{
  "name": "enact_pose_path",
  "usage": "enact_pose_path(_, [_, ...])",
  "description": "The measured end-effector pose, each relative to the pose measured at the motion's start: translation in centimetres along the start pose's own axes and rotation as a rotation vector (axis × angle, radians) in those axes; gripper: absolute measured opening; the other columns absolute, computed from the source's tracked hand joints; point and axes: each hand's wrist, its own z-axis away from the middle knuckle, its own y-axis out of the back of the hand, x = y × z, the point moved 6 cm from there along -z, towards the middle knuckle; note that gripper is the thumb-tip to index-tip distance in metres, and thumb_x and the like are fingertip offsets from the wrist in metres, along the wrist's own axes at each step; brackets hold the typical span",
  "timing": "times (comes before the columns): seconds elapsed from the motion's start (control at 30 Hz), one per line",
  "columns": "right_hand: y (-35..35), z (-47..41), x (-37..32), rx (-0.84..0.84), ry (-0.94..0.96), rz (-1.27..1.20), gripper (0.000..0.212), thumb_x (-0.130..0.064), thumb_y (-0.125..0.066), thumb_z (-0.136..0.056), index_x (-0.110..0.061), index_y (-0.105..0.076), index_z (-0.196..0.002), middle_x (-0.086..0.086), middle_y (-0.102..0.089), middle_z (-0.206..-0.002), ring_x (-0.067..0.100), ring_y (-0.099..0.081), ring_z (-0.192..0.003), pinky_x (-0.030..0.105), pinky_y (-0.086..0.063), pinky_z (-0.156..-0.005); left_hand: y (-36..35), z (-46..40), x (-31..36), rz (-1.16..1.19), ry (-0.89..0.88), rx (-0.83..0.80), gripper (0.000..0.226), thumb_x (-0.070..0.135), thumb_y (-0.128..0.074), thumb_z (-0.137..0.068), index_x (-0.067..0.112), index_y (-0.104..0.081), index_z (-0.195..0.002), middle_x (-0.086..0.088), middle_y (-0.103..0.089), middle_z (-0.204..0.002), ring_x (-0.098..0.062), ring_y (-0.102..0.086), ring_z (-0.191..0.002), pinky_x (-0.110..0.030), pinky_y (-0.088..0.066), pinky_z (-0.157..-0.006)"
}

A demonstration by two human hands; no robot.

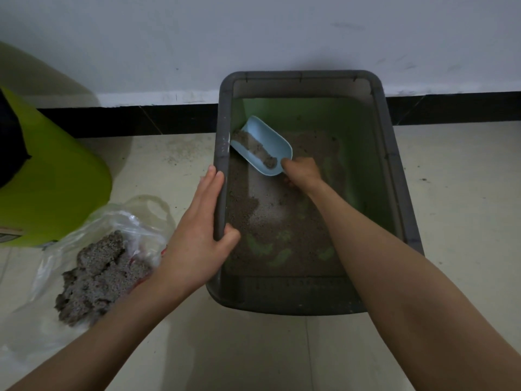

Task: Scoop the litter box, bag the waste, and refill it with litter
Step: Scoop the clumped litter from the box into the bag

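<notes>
Dim, soft light; wide-angle edge distortion

- Open-topped litter box (390,153) against the wall (253,38), reachable from above, far side closed off.
- Left rim taken by the left hand (197,235); blue scoop (262,145) and right hand (301,172) filling the far-left interior.
- Left floor crowded: plastic bag (135,221) of clumped waste (98,275), green bin (56,179) behind.
- Bare floor (465,193) right of the box and in front.

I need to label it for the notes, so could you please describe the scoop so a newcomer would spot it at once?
Find the grey litter box against the wall. Inside, near its far left corner, the right hand holds the scoop. It is the only pale blue thing there, with a strip of brown litter in it.
</notes>
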Motion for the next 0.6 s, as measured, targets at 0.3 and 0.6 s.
enact_pose_path(0.3, [-1.2, 1.3, 0.0, -0.011, 0.026, -0.215, 0.016, -0.02, -0.05, -0.089, -0.007, -0.06, -0.09, 0.012, -0.059, -0.088, 0.022, -0.055, -0.077, 0.032, -0.045, -0.067, 0.1, 0.1, 0.1, -0.019, 0.001, 0.007, 0.08, 0.012, -0.055, -0.086, 0.028, -0.007, -0.148, 0.029, 0.002, -0.144, 0.002, -0.002, -0.141, -0.021, -0.011, -0.113])
enact_pose_path(0.6, [-0.9, 2.1, 1.9, -0.019, -0.055, -0.221, 0.03, -0.021, -0.05, -0.09, 0.003, -0.063, -0.104, 0.013, -0.059, -0.084, 0.02, -0.054, -0.066, 0.034, -0.046, -0.072, 0.2, 0.1, 0.0, -0.022, -0.008, 0.018, 0.079, 0.011, -0.055, -0.086, 0.026, -0.009, -0.148, 0.028, 0.001, -0.144, 0.002, -0.002, -0.141, -0.02, -0.011, -0.113])
